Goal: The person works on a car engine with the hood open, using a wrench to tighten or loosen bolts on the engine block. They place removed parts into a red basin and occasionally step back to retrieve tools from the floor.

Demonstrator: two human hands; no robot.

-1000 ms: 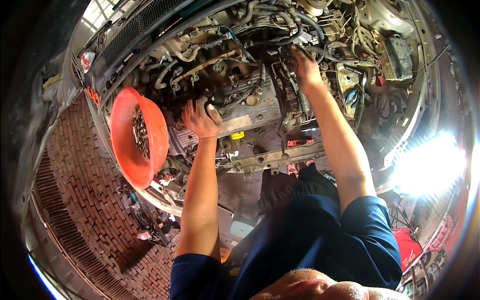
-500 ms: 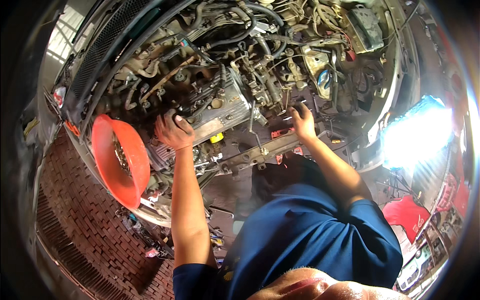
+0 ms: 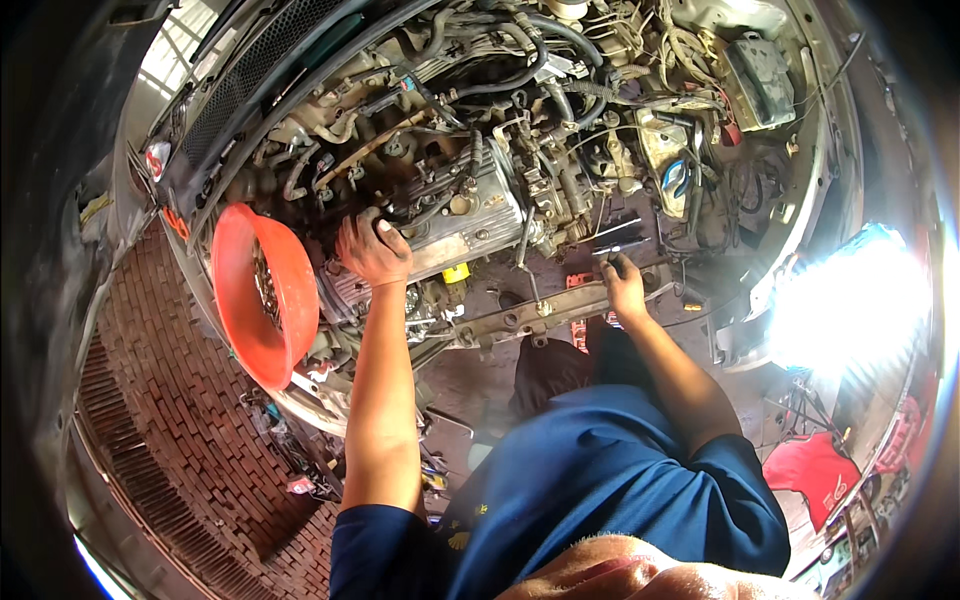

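Currently, the right hand (image 3: 626, 286) appears to pinch a slim tool (image 3: 622, 246), long axis crosswise at its fingertips, right of the engine (image 3: 490, 222); the left hand (image 3: 376, 252), nearer, rests on the engine, grip indeterminable.

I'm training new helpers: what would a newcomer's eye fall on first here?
Probably the glaring white light at the right, then the red-orange bowl of metal parts at the left, beside the engine. Next, the left hand at the engine's left end and the right hand near the metal crossbar.
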